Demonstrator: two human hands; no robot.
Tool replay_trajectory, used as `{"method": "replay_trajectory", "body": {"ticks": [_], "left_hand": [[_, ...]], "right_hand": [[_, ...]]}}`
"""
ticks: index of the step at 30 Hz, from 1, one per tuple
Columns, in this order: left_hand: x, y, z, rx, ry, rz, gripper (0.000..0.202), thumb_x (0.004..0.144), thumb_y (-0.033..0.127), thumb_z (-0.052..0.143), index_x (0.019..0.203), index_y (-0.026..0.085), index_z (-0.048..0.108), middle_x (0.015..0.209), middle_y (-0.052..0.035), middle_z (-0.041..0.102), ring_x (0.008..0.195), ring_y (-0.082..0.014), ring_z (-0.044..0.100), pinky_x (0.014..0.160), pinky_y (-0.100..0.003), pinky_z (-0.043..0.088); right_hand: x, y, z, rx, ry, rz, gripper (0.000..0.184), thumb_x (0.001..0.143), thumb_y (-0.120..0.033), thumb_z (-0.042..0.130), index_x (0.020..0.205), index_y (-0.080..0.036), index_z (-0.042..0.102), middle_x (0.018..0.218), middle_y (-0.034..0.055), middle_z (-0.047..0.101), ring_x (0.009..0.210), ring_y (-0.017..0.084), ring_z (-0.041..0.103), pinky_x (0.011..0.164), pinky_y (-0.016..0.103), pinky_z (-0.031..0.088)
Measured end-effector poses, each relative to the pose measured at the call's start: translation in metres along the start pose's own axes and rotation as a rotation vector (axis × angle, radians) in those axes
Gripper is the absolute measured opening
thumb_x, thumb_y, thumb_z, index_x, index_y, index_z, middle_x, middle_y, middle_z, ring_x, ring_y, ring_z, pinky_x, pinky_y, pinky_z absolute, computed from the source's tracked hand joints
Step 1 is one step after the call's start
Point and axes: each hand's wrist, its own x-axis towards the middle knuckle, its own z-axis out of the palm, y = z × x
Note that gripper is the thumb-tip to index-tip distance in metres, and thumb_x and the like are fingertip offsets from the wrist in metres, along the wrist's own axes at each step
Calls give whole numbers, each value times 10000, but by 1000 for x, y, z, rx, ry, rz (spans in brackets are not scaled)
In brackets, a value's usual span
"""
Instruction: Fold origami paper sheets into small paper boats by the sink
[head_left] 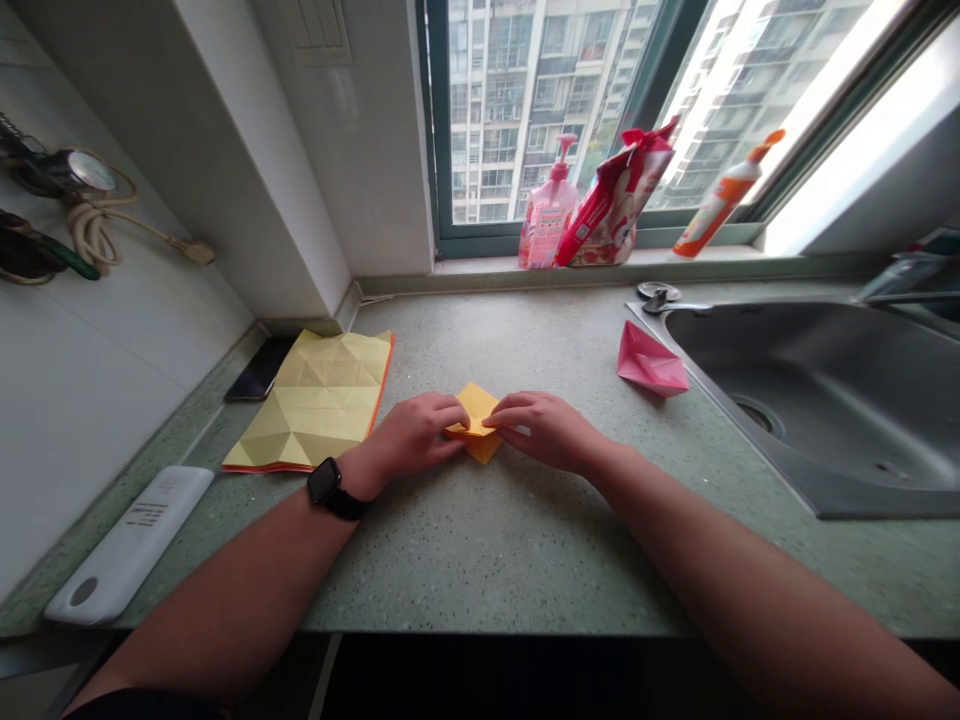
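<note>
A small folded piece of yellow origami paper (476,400) lies on the counter between my hands, one corner pointing away from me and one toward me. My left hand (420,432), with a black watch on its wrist, pinches the paper's left side. From the right, my right hand (549,428) grips the opposite side between thumb and fingers. Fingertips hide both side corners of the paper. A pink folded paper shape (651,362) stands off to the right near the sink. Creased pale-yellow sheets (319,395) with orange edges lie to the left.
A steel sink (810,400) is set into the counter (480,560) at right. A white oblong device (131,545) and a dark phone (260,368) lie at left. On the windowsill stand a pink pump bottle (550,215), a red bag (619,200) and an orange bottle (718,205).
</note>
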Motion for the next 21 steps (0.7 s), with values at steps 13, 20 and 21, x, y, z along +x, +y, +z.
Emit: {"method": "replay_trajectory", "body": {"ticks": [13,20,21], "left_hand": [[-2,2,3,62,30,-62,222,1038,235,650,1238,244,746,1176,-58,811,1007,-218,774,856,-314,578],[-3,8,3,82,-3,-28,168,1058,236,614,1082,230,779,1026,-41,806,853,-191,747,746,-300,522],[-2,9,4,66,10,-41,170,1060,235,608,1080,226,776,1014,-43,807,854,-190,746,749,-299,522]], "right_hand": [[-3,-1,-10,-22,-64,16,296,1011,-228,668,1192,-355,864,1158,32,839,1009,216,777,901,373,594],[-4,-4,-18,21,-101,24,268,998,-227,642,1134,-314,856,1041,26,833,891,193,758,812,334,556],[-5,-5,-19,31,-100,30,258,992,-222,642,1114,-310,851,1020,23,830,866,186,750,796,324,545]]}}
